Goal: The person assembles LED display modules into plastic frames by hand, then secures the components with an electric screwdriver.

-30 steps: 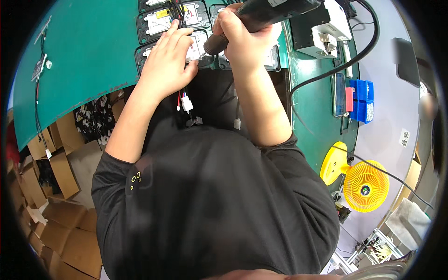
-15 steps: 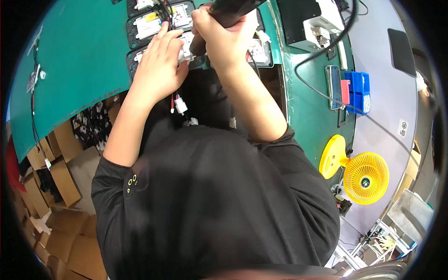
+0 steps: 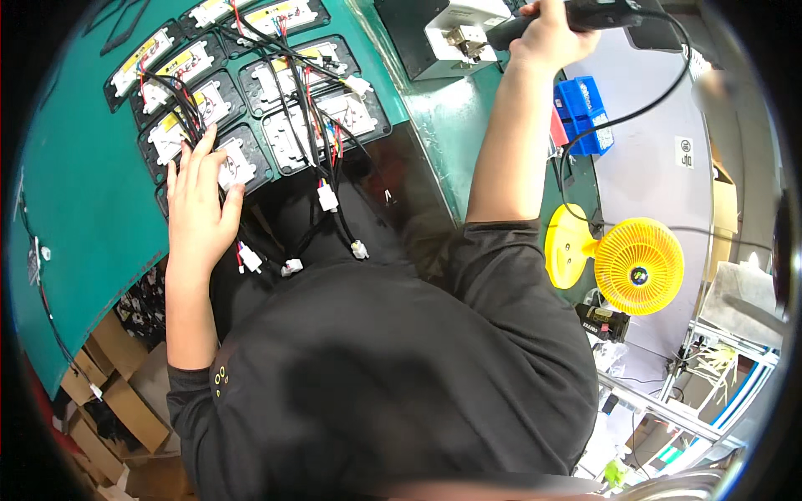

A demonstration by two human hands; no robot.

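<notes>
My right hand is wrapped round a black corded handheld tool, seemingly an electric screwdriver. Its front end points left, beside the metal part of a black-and-white machine; whether the tip touches is too small to tell. My left hand lies with fingers stretched over a black-framed unit with a white inner plate, fingertips by a bundle of dark wires. Several similar units stand in rows around it, among them a larger unit. White connectors on wires hang over the table's near edge.
The tool's black cable loops down at the right. Blue bins and a yellow fan stand on the right. A loose wire harness lies at the green table's left edge. Cardboard boxes are below left.
My right hand has carried the screwdriver from above the units rightward to the machine. My left hand stays on the units. The view has shifted, showing more of the units.
</notes>
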